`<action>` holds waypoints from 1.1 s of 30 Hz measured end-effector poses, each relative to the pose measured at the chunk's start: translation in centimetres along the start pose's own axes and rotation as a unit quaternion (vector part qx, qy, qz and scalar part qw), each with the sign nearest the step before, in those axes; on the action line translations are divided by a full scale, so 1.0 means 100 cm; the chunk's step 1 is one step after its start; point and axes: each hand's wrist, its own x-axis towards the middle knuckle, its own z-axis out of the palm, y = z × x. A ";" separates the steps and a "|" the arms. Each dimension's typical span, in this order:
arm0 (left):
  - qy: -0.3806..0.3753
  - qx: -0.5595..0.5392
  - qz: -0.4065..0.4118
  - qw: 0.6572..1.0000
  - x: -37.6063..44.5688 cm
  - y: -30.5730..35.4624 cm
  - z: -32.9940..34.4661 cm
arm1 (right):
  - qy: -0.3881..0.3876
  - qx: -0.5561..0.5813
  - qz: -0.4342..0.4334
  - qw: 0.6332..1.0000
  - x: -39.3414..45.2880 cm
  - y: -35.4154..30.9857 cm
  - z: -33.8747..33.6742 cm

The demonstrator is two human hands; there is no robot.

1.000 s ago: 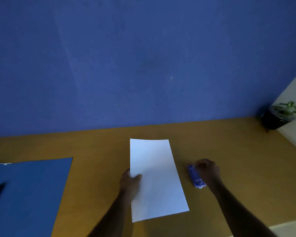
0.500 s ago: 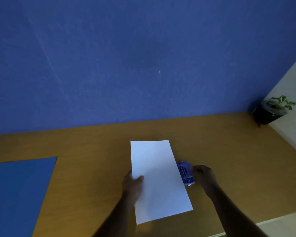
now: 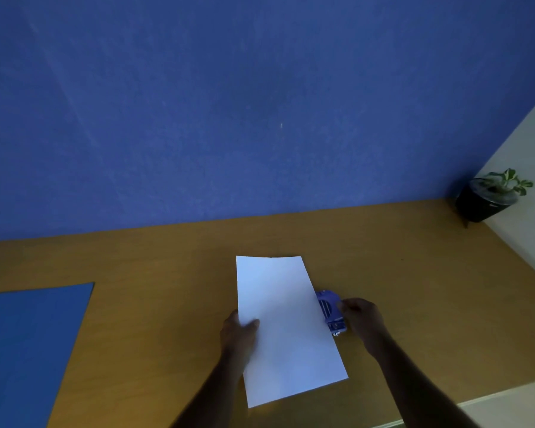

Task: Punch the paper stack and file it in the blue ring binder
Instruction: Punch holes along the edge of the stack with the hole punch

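the left hand pinches the left edge of the paper stack, thumb on top, so it does not slide on the wooden surface. the right hand is curled around the little blue hole punch, set against the stack's right edge so the paper can go in. the blue ring binder lies shut, well apart to the left, waiting.
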 end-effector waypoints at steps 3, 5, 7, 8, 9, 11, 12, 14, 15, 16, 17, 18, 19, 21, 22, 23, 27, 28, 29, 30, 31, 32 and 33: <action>0.000 0.023 0.009 1.000 0.000 0.001 0.001 | 0.000 0.005 0.000 1.000 0.003 0.002 0.000; -0.002 0.031 0.011 0.999 0.000 0.002 0.002 | 0.000 0.010 0.000 1.000 0.004 0.003 0.001; -0.003 0.034 0.012 0.999 0.000 0.002 0.003 | 0.000 0.011 -0.001 1.000 0.005 0.005 0.001; -0.005 0.034 0.012 0.999 0.000 0.002 0.004 | 0.000 0.011 -0.001 1.000 0.005 0.005 0.001; -0.008 0.032 0.013 0.999 0.000 0.002 0.004 | 0.000 0.010 -0.003 1.000 0.006 0.005 0.001; -0.015 0.033 0.015 0.999 -0.001 0.003 0.006 | -0.001 0.008 -0.005 1.000 0.007 0.005 0.001; -0.017 0.037 0.017 0.999 -0.001 0.004 0.006 | -0.002 0.008 -0.005 1.000 0.008 0.006 0.000; -0.020 0.040 0.020 0.999 0.000 0.003 0.007 | -0.007 0.008 -0.009 1.000 0.009 0.006 0.000; -0.023 0.036 0.019 0.999 0.000 0.003 0.007 | -0.009 0.007 -0.011 1.000 0.010 0.006 0.000; -0.024 0.033 0.018 0.999 0.001 0.002 0.007 | -0.009 0.007 -0.011 1.000 0.010 0.005 0.000; -0.025 0.032 0.019 0.999 0.001 0.002 0.008 | -0.009 0.009 -0.008 1.000 0.010 0.004 0.000; -0.024 0.034 0.023 0.999 0.001 0.003 0.008 | -0.010 0.015 -0.004 1.000 0.011 0.004 -0.001; -0.024 0.036 0.025 0.999 0.001 0.003 0.009 | -0.013 0.023 0.001 1.000 0.012 0.004 -0.002; -0.025 0.037 0.027 0.999 0.001 0.003 0.009 | -0.021 0.040 0.010 0.999 0.015 0.005 -0.004; -0.026 0.038 0.028 0.999 0.002 0.002 0.009 | -0.023 0.047 0.014 0.999 0.015 0.006 -0.004; -0.028 0.038 0.026 0.999 0.003 0.002 0.009 | -0.024 0.053 0.016 0.998 0.016 0.006 -0.005; -0.033 0.036 0.024 0.999 0.006 0.000 0.009 | -0.020 0.050 0.018 0.998 0.022 0.010 -0.004; -0.033 0.035 0.024 0.999 0.006 0.000 0.009 | -0.023 0.049 0.017 0.998 0.023 0.011 -0.004; -0.033 0.038 0.021 0.999 0.007 0.000 0.009 | -0.026 0.048 0.016 0.998 0.025 0.012 -0.004; -0.033 0.041 0.020 0.998 0.008 -0.001 0.009 | -0.030 0.050 0.016 0.998 0.027 0.013 -0.004; -0.032 0.042 0.018 0.998 0.008 -0.002 0.009 | -0.032 0.052 0.017 0.998 0.028 0.014 -0.004; -0.030 0.044 0.018 0.998 0.009 -0.004 0.010 | -0.032 0.053 0.018 0.998 0.029 0.014 -0.003; -0.030 0.045 0.017 0.998 0.008 -0.004 0.010 | -0.032 0.054 0.018 0.998 0.028 0.013 -0.003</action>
